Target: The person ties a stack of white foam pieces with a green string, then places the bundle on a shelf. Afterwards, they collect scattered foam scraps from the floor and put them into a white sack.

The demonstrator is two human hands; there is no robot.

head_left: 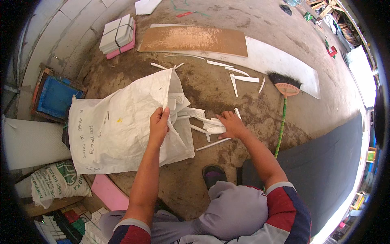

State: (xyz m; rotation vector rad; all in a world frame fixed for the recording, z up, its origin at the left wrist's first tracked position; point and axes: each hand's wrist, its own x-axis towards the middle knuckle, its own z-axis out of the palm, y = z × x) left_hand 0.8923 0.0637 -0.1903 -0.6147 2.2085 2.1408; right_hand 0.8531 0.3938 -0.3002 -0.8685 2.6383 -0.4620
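A large white woven sack (118,122) lies on its side with its mouth toward the right. My left hand (159,124) is closed on the upper edge of that mouth, thumb and fingers pinching the fabric. White offcuts (178,106) stick out of the opening. Just right of the mouth, my right hand (232,125) is closed over a bunch of white scraps (215,127) at floor level; its palm side is hidden. Beside it, a thin white strip (213,144) lies on the concrete.
More white strips (243,78) are scattered farther off. A broom (286,87) with a green handle stands to the right, by a dark mat (313,171). Beyond are a brown board (195,40) and a strapped stack of white sheets (118,34). A blue-faced frame (59,93) leans left.
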